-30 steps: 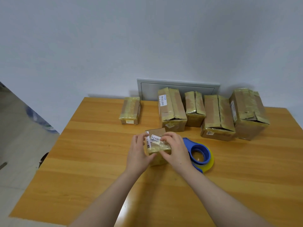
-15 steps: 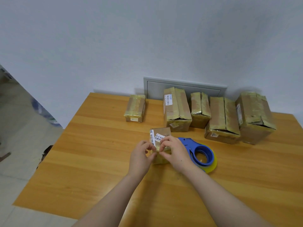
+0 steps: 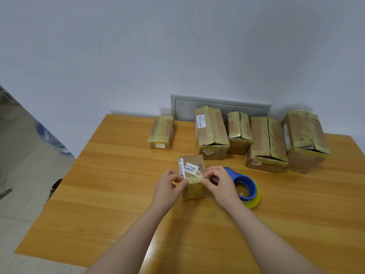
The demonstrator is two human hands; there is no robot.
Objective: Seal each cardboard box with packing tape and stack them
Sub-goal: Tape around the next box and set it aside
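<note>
A small cardboard box (image 3: 193,171) with white labels stands on the wooden table (image 3: 118,194) in front of me, its near half wrapped in yellowish tape. My left hand (image 3: 167,186) pinches the tape at the box's left edge. My right hand (image 3: 219,184) pinches the tape at its right edge. A blue tape dispenser (image 3: 245,184) with a yellow roll lies just right of my right hand. Several taped boxes stand along the table's back: one alone (image 3: 161,132) at the left, and a row (image 3: 211,133) to the right.
A grey wall panel (image 3: 219,104) sits behind the row of boxes. The table's left edge drops to a tiled floor (image 3: 23,175). The largest box (image 3: 304,141) stands at the far right.
My hands have slid from the top of the small box down to its two sides. The view has shifted a little; the box and dispenser stay in place.
</note>
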